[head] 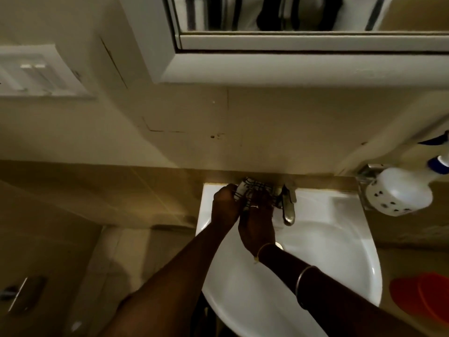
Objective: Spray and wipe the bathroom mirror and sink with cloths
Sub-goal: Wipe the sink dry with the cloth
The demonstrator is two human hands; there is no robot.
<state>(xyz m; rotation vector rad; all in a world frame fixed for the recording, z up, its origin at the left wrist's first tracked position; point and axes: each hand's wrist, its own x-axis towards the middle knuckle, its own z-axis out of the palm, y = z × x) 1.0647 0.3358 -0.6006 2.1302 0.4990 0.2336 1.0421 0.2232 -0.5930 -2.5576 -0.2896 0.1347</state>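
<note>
Colour key. White glossy ceramic sink basin (340,251). White cloth with a dark grid check (254,188). Brushed silver metal tap (288,207). White plastic spray bottle (401,197) with a blue collar and small dark dots on its base. Red-orange round plastic object (425,297), plain in colour. White-framed mirror (279,15) reflecting dark and light stripes. Beige wall (267,117), marked by thin dark cracks.

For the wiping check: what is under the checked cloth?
The sink's back ledge, beside the tap. The left hand and right hand hold the checked cloth, hiding what lies beneath.
</note>
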